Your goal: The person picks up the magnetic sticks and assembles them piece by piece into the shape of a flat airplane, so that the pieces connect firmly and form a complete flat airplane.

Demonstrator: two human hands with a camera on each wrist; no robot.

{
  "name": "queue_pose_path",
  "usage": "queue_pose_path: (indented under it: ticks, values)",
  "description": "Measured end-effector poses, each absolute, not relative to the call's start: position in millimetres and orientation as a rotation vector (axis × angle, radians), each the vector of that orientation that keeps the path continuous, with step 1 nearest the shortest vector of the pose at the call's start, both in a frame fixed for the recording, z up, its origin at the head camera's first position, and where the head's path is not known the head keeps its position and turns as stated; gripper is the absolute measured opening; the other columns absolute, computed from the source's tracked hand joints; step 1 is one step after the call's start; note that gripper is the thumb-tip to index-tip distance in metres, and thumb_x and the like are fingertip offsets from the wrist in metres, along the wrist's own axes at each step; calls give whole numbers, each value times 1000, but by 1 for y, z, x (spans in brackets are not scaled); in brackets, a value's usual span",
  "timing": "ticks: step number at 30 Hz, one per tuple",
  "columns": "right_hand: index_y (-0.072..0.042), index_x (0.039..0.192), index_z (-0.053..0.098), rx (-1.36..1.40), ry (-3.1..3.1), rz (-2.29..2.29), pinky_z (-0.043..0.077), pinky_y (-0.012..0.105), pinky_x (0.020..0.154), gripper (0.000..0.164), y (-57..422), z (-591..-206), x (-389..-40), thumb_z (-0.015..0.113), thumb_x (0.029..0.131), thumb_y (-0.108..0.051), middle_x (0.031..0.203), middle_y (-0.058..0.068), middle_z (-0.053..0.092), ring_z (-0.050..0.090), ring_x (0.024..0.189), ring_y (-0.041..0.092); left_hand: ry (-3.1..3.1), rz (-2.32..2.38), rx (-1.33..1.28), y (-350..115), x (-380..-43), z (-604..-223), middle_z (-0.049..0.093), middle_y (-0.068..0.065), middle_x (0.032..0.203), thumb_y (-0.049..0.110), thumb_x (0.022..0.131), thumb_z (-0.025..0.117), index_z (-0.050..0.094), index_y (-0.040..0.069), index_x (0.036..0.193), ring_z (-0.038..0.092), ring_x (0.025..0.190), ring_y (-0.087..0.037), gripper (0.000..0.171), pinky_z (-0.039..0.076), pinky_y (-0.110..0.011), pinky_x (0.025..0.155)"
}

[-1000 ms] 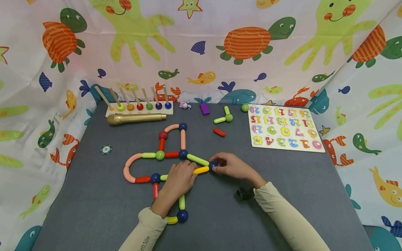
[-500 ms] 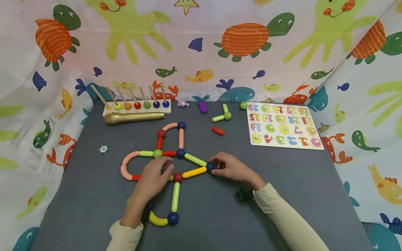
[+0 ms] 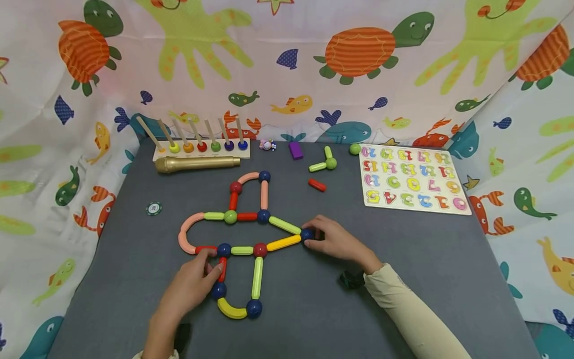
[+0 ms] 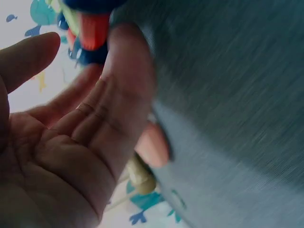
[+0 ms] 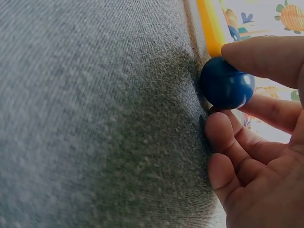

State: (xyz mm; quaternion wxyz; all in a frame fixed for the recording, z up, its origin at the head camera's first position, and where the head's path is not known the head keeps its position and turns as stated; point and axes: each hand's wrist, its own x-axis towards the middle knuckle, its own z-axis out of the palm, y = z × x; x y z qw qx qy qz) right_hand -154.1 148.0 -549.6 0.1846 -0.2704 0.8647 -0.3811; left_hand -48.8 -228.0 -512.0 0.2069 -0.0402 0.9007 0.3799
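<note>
A figure of magnetic rods and balls lies on the grey table. At its right tip my right hand (image 3: 336, 239) pinches a blue ball (image 5: 227, 83) between thumb and fingers. A yellow-orange rod (image 3: 284, 243) and a light green rod (image 3: 285, 225) meet at that ball. My left hand (image 3: 190, 281) is at the lower left, fingertips by a red rod (image 3: 206, 249) and a blue ball (image 3: 224, 250). In the left wrist view its thumb (image 4: 33, 59) stands apart from the fingers, with nothing between them. A curved yellow rod (image 3: 231, 309) closes the lower loop.
At the back stand a peg board (image 3: 202, 149) and a gold toy microphone (image 3: 197, 164). A number puzzle board (image 3: 414, 179) lies at the back right. Loose pieces include a red rod (image 3: 317, 185), a purple block (image 3: 296, 150) and a green ball (image 3: 355, 149). A chip (image 3: 154, 208) lies left.
My left hand has moved left and down from the figure's middle, uncovering the red ball and light green rods there. The right hand stays at the blue ball. The head view has shifted slightly.
</note>
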Motion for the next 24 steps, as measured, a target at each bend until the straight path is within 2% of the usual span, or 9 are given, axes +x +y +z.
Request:
queue_pose_path:
  ticks: [5, 12, 15, 24]
  values:
    - [-4, 133, 69, -729, 2458, -1111, 49, 34, 76, 35, 151, -550, -155, 77, 101, -16, 111, 3, 61, 57, 89, 17, 2472, 1148, -150, -218, -42, -521, 59, -4, 84, 15, 105, 69, 48, -2, 138, 53, 64, -20, 43, 42, -34, 57]
    - [-7, 135, 69, -722, 2474, -1117, 50, 34, 77, 36, 150, -555, -154, 77, 101, -15, 111, 1, 60, 57, 89, 18, 2489, 1088, -192, -214, -37, -522, 57, -4, 81, 19, 102, 75, 60, 1, 123, 52, 65, -20, 32, 41, -34, 60]
    - [-8, 135, 69, -706, 2469, -1129, 50, 34, 77, 37, 150, -556, -154, 77, 101, -16, 111, 1, 60, 58, 89, 18, 2487, 1098, -209, -217, -34, -525, 56, -3, 82, 20, 103, 73, 63, 3, 120, 52, 68, -20, 26, 41, -35, 62]
    - [-9, 139, 67, -647, 2357, -1281, 47, 31, 76, 39, 157, -563, -156, 77, 102, -18, 110, 5, 59, 57, 88, 22, 2451, 1196, -210, -233, -30, -531, 60, -1, 88, 27, 109, 66, 67, 4, 123, 54, 75, -18, 27, 44, -35, 67]
